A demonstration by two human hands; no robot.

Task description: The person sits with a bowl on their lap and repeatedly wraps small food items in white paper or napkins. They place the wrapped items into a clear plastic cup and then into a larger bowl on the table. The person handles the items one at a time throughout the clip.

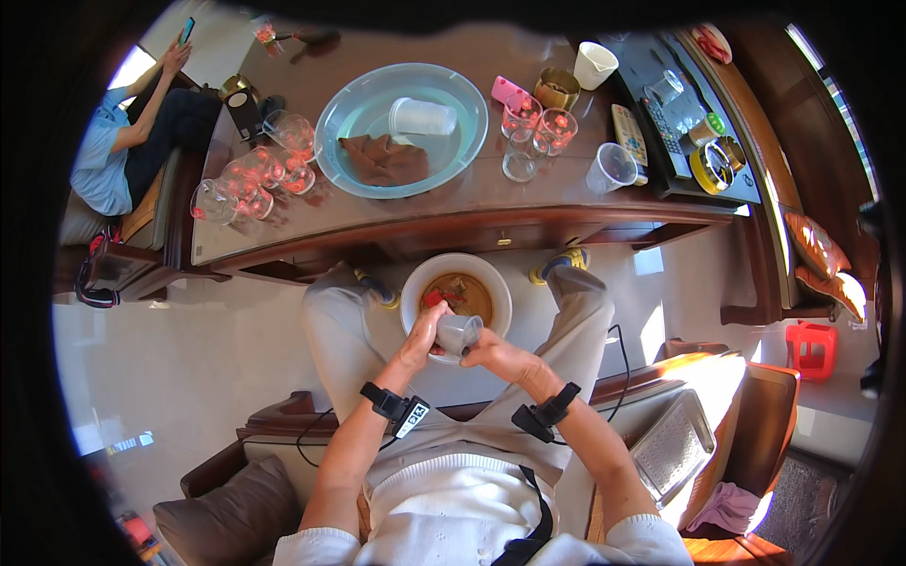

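Observation:
A translucent plastic cup (456, 331) lies tilted on its side between my hands, above a white bin (500, 291) on the floor. My left hand (422, 334) wraps around the cup from the left. Against the cup's right end, my right hand (497, 354) holds it near the rim; some of its fingers are hidden. Brownish liquid (476, 289) with a red scrap (436, 296) and other bits shows inside the bin. Beyond, on the table, a blue plastic basin (329, 166) holds water, a brown cloth (386, 161) and a clear plastic cup (422, 117).
Several flower-patterned glasses (263, 168) stand left of the basin, more glasses (522, 117) right of it. A plastic cup (611, 168) and a remote control (628, 138) sit farther right. A person (106, 156) with a phone sits at the left. A metal tray (676, 449) rests beside me.

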